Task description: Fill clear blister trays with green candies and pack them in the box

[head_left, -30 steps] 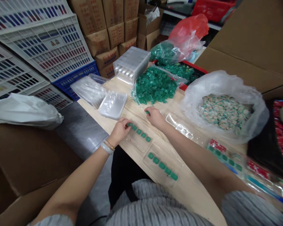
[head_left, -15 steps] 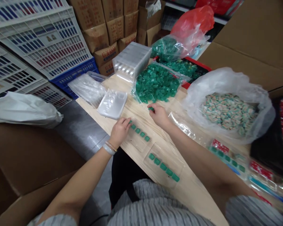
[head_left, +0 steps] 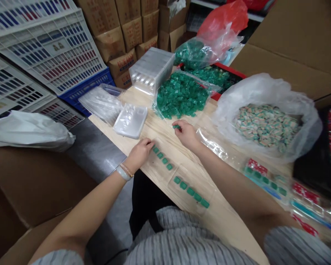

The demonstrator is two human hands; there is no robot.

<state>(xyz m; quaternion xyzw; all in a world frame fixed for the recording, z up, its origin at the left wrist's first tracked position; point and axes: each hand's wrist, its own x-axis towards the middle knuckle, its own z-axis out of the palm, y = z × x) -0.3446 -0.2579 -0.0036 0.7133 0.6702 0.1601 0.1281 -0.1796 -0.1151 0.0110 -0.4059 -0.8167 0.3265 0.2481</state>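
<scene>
My left hand [head_left: 140, 152], with a bracelet at the wrist, is at the far-left end of a clear plastic tray [head_left: 160, 170]. Its thumb and fingers are pressed together; whatever lies between them is hidden. Beside the fingertips, a row of small green square pieces [head_left: 164, 161] runs along the tray. Farther over the table, my right hand [head_left: 186, 135] pinches a small green piece [head_left: 177, 127] just in front of the heap of green pieces [head_left: 182, 95]. A second clear tray [head_left: 191, 209] nearer my body bears another green row [head_left: 190, 191].
Stacked clear trays [head_left: 151, 68] and loose ones [head_left: 131, 120] stand at the table's far left. A white plastic bag [head_left: 267, 86] of wrapped pieces sits right. Filled trays [head_left: 267, 186] with red packets lie beyond my right forearm. Crates [head_left: 60, 48] and a cardboard box [head_left: 38, 184] flank the left.
My left fingers have shifted slightly at the tray's end, and the green piece seen by their tips earlier is hidden. My right hand stays almost still with its green piece.
</scene>
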